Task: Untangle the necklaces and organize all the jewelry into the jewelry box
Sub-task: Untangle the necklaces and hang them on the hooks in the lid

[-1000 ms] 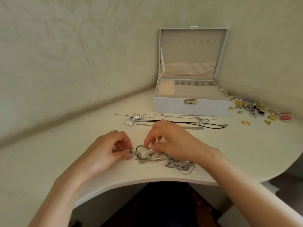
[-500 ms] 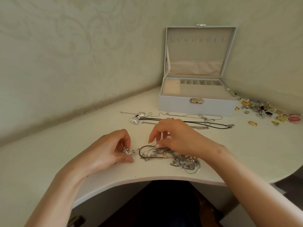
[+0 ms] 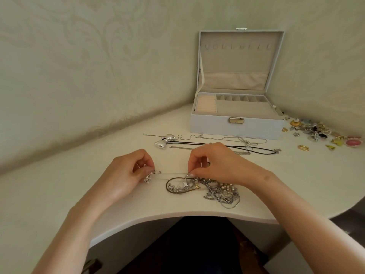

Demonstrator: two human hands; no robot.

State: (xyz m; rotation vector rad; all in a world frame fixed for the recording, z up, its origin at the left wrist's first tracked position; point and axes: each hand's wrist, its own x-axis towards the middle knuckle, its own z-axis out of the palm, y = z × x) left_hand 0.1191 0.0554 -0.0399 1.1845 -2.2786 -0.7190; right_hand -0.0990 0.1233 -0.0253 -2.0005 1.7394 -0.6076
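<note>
Head view: the left hand (image 3: 126,175) has drawn away from the right hand (image 3: 215,165), stretching a fine chain (image 3: 173,173) taut between them. Each grip pinches the chain, the right pinning it beside the tangled necklaces (image 3: 215,191) on the bench (image 3: 59,194), apparently to ease one strand free. The jewelry box (image 3: 235,125) stands open behind.
</note>
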